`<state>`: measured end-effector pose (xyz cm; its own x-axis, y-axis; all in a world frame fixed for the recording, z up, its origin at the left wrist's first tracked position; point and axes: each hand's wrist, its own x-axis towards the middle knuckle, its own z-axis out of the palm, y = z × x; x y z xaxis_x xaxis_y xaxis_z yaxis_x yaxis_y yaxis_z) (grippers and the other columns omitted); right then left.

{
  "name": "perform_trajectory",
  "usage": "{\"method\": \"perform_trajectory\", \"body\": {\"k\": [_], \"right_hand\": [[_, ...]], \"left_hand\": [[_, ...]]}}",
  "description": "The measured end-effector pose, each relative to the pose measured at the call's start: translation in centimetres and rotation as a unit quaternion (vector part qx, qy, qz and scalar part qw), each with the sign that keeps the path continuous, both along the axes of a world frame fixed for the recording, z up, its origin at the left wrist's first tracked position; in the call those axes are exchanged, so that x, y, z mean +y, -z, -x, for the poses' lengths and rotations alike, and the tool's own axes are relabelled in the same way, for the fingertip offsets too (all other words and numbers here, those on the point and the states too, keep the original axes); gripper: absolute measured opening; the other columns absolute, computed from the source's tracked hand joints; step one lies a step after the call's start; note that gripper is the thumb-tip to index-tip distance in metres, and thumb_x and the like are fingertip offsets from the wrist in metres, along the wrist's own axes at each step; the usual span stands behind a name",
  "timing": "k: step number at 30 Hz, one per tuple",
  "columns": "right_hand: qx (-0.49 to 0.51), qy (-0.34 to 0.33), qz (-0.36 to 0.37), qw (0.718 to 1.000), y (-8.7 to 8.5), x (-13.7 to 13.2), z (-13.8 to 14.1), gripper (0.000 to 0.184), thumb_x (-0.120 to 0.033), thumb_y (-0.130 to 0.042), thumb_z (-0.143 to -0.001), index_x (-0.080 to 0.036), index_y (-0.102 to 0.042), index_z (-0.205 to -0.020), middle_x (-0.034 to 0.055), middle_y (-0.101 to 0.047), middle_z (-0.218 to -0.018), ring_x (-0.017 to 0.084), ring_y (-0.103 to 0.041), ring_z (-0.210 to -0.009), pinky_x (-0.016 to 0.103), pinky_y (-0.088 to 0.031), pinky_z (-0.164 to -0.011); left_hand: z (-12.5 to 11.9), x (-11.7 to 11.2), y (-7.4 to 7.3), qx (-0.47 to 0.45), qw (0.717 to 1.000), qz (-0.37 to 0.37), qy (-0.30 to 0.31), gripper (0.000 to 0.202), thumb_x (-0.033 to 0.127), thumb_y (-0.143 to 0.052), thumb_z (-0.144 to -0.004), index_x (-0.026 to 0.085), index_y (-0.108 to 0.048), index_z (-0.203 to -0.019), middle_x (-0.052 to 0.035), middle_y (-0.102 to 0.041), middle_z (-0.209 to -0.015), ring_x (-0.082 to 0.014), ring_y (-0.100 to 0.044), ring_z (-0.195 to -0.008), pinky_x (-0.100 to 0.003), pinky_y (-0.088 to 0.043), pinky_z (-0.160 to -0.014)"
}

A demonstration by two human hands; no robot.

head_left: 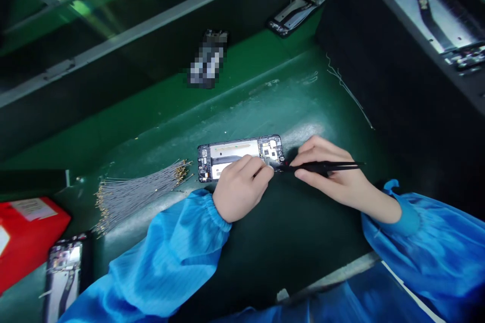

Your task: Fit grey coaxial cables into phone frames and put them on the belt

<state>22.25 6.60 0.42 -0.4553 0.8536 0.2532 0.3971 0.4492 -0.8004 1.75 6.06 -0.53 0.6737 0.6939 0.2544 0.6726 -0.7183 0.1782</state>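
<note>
The opened, black-framed rectangular phone lies partly beneath the curled left hand, its grip unclear, and left of the right hand, which pinches slim black tweezers.

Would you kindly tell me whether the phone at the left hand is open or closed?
The phone is open: its circuit board and pale inner panel lie exposed.

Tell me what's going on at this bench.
A person in blue sleeves is working on an opened phone. The left hand is curled over its near edge; the right hand grips a black tweezer-like tool at its right end. Whether the tip touches is unclear. A bundle of thin cables lies to the left.
</note>
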Motion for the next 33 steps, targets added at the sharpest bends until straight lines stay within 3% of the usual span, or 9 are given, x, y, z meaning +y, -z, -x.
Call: {"method": "perform_trajectory", "body": {"k": [3, 8, 20, 27, 33], "right_hand": [[-0.049, -0.008, -0.056, 0.997, 0.2, 1.0, 0.2, 0.020, -0.017, -0.048, -0.083, -0.022, -0.055, -0.101, 0.0050, -0.056, -0.081, 0.016, -0.056, -0.074, 0.031, -0.047, -0.064], [-0.154, -0.072, -0.105, 0.980, 1.1, 2.1, 1.1, 0.024, -0.019, -0.051, -0.079, -0.021, -0.048, -0.103, 0.0121, -0.050, -0.118, 0.026, -0.042, -0.116, 0.046, -0.039, -0.092], [-0.180, -0.083, -0.072, 0.978, 0.8, 2.3, 1.4, 0.022, -0.018, -0.051, -0.076, -0.020, -0.045, -0.098, 0.0130, -0.049, -0.117, 0.027, -0.040, -0.116, 0.047, -0.038, -0.091], [-0.176, -0.077, -0.065, 0.979, 0.9, 2.2, 1.6, 0.026, -0.013, -0.050, -0.074, -0.020, -0.045, -0.098, 0.0131, -0.048, -0.117, 0.027, -0.040, -0.115, 0.044, -0.038, -0.091], [-0.180, -0.086, -0.061, 0.978, 1.1, 2.5, 1.3, 0.028, -0.014, -0.051, -0.073, -0.021, -0.044, -0.099, 0.0113, -0.047, -0.116, 0.026, -0.040, -0.113, 0.043, -0.037, -0.090]], "left_hand": [[0.0, 0.4, 0.2, -0.004, 1.000, 0.012, -0.018, 0.019, 0.018, -0.042, -0.086, 0.016, -0.059, -0.080, -0.0032, -0.056, -0.075, -0.0138, -0.050, -0.068, -0.024, -0.042, -0.059], [-0.1, 0.7, 0.4, -0.002, 0.999, 0.026, -0.036, 0.019, 0.018, -0.041, -0.086, 0.017, -0.059, -0.083, -0.0026, -0.053, -0.075, -0.0133, -0.051, -0.067, -0.023, -0.042, -0.057], [-0.1, 0.7, 0.4, -0.039, 0.997, 0.061, -0.039, 0.021, 0.019, -0.040, -0.087, 0.017, -0.061, -0.092, -0.0025, -0.053, -0.075, -0.0125, -0.050, -0.066, -0.023, -0.042, -0.057], [0.4, -0.3, 0.1, -0.062, 0.998, 0.016, 0.014, 0.020, 0.014, -0.043, -0.085, 0.015, -0.061, -0.093, -0.0035, -0.055, -0.072, -0.0142, -0.046, -0.067, -0.027, -0.039, -0.058], [0.7, -0.9, 0.3, -0.070, 0.997, 0.029, 0.026, 0.019, 0.014, -0.046, -0.085, 0.012, -0.061, -0.096, -0.0038, -0.056, -0.071, -0.0141, -0.045, -0.066, -0.027, -0.039, -0.057]]}}
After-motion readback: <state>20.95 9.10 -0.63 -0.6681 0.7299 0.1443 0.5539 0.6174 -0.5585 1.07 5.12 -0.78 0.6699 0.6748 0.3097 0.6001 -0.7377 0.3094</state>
